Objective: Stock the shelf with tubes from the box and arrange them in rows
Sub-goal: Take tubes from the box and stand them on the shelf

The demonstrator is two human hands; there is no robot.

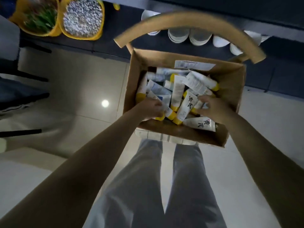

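As left hand [152,110] and right hand [213,108] sit in box [231,76], fingers [204,102] clasp tubes [177,91]

Left arm [98,153]: bare, stretched forward and down from the lower left corner.
Left hand [153,110]: back turned up, fingers curled round a yellow-capped tube [168,111].
Right arm [263,153]: bare, extended from the right edge.
Right hand [212,107]: back turned up, fingers curled on a second tube [198,104].
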